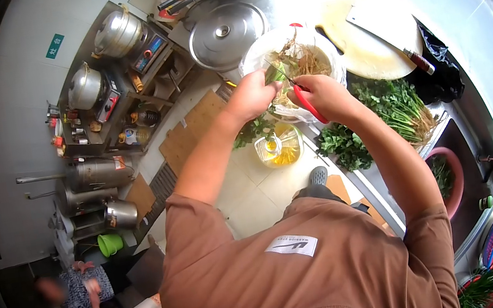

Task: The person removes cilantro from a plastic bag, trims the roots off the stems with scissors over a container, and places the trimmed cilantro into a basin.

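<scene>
My left hand [256,96] is closed around a bunch of leafy greens [255,129], whose leaves hang below the fist. In my right hand [326,96] is a pair of red-handled scissors [311,106], the blades pointing up and left toward the stems beside my left hand. Whether the blades touch the stems I cannot tell. Both hands are over the near side of a bin lined with a white plastic bag [251,57]. Brown root trimmings [312,61] lie inside it. Below the hands stands a clear jug of yellow oil [284,148].
More greens with roots [396,109] lie on the right counter. Beyond them, a cleaver [378,32] rests on a round cutting board [339,9]. A pink basin [455,186] sits in the sink. Pots [86,85] line the left side. Another person [88,289] is at lower left.
</scene>
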`<state>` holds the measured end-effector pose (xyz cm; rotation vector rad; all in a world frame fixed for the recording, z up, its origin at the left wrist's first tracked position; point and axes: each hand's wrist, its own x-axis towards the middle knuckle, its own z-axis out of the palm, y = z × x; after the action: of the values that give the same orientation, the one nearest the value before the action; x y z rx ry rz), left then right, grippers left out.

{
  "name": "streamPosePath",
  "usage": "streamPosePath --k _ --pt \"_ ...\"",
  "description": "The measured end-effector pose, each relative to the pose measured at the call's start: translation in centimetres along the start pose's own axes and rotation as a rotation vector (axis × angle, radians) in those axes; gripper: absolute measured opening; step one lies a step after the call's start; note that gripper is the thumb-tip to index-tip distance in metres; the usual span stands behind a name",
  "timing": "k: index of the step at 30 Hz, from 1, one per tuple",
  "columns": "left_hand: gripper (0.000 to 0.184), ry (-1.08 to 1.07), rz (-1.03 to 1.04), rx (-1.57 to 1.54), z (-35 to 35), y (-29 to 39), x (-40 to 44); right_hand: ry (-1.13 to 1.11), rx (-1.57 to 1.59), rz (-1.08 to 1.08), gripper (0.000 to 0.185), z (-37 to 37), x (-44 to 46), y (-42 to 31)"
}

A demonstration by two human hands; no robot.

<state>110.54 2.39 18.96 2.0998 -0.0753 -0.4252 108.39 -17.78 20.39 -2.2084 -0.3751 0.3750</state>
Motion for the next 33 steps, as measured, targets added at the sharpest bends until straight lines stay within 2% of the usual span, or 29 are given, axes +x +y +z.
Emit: streamPosePath --k 3,7,8,9,10,12,14,15,19,21,23,28,30,31,32,33 --pt "0.015 0.001 0.095 0.068 0.0 -1.3 0.6 -0.075 0.092 0.000 0.036 0.3 0.3 1.1" --pt "0.014 0.005 -0.008 0.079 -1.0 -1.9 -0.1 -0.206 0.206 0.102 0.034 -0.1 -0.4 1.5" --pt "0.015 0.020 -0.025 0.066 -1.6 -2.1 -0.4 -0.214 0.377 0.157 0.034 -0.4 -1.0 1.7" --pt "0.016 0.030 0.018 -0.112 -2.3 -2.3 -0.8 -0.220 0.548 0.212 0.033 -0.6 -1.7 1.9" --pt "0.019 0.020 0.060 -0.246 -3.1 -1.0 -1.9 -0.221 0.553 0.212 0.033 -1.0 -2.5 2.0" --pt "0.019 -0.043 -0.010 -0.633 -5.3 0.4 -3.6 -0.246 0.762 0.256 0.034 -1.9 -4.6 2.0" --pt "0.019 0.076 0.113 -0.993 -5.5 1.0 -4.4 -0.192 0.795 0.269 0.034 -2.3 -7.1 2.6" --pt "0.019 0.054 0.181 -1.145 -5.6 1.4 -4.8 -0.160 0.863 0.260 0.035 -2.4 -8.6 3.4" --pt "0.020 -0.047 0.370 -1.313 -2.7 4.1 -5.4 0.003 1.074 0.264 0.041 -2.7 -16.6 7.7" --pt "0.021 -0.076 0.403 -1.225 1.0 6.4 -6.3 0.181 1.123 0.343 0.040 -2.5 -22.0 9.5" --pt "0.022 -0.212 0.451 -1.141 6.7 9.1 -7.1 0.323 1.107 0.407 0.038 -2.0 -28.0 12.6" --pt "0.027 -0.487 0.574 -0.686 25.4 14.3 -9.9 0.793 1.124 0.592 0.035 1.7 -43.2 17.1" --pt "0.032 -0.512 1.101 -0.299 33.2 16.8 -10.2 0.941 1.191 0.710 0.032 3.3 -48.2 17.8" --pt "0.034 -0.565 1.190 -0.176 37.1 16.9 -10.5 1.015 1.164 0.720 0.032 4.0 -50.2 17.7" --pt "0.039 -0.530 1.287 -0.043 40.7 17.6 -11.4 1.084 1.136 0.730 0.031 4.6 -52.0 17.6" --pt "0.035 -0.529 1.371 -0.017 44.6 17.3 -11.9 1.091 1.147 0.730 0.031 5.3 -53.5 17.6"
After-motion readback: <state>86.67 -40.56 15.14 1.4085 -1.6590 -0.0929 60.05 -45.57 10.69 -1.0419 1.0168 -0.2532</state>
